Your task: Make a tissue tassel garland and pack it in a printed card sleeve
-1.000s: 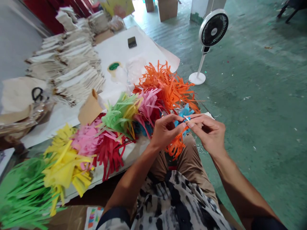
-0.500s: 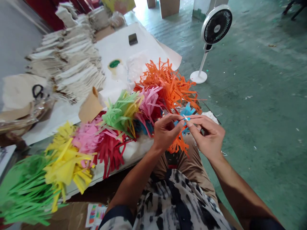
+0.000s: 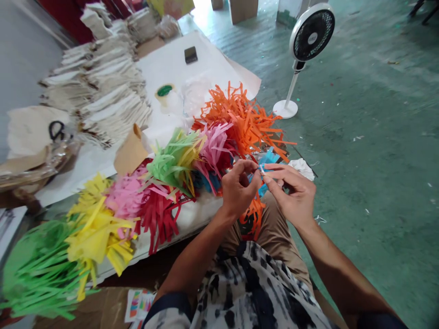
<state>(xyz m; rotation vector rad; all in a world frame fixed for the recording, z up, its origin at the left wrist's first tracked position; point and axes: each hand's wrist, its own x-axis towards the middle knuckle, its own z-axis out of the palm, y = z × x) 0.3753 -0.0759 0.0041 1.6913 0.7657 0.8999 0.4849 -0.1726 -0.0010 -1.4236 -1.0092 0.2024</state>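
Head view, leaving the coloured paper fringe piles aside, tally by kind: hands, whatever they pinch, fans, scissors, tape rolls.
hands: 2, the left hand and the right hand
small white piece pinched between both fingertip grips: 1
standing fan: 1
scissors: 1
tape roll: 1
Total: 6

Green floor (image 3: 370,137), white fan (image 3: 311,33)
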